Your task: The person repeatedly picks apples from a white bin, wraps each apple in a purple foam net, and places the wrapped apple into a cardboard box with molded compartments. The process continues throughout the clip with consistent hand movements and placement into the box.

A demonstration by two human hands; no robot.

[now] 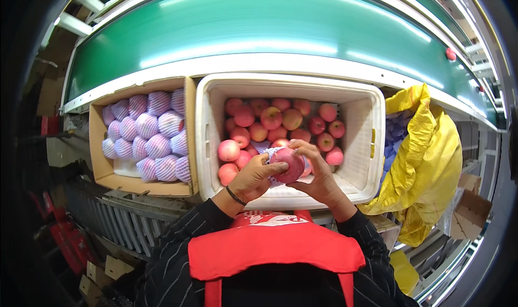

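Note:
Over the front of a white plastic crate [364, 145], both my hands hold one red apple [293, 165]. My left hand [253, 177] has its thumb pressed on the apple's face, with a foam net sleeve [275, 181] around the fruit's far left side. The fingers of my right hand [317, 171] curve around the apple's right side. Many loose red apples [271, 118] lie in the crate beneath and beyond my hands. Left of the crate stands a cardboard box [141, 188] with rows of apples in foam net sleeves [158, 146].
A green conveyor belt [251, 23] runs behind the crate, with an apple [450, 54] at its far right. At the right, a yellow woven sack [437, 153] holds bluish foam sleeves [394, 139]. A metal roller track [117, 218] lies below the box.

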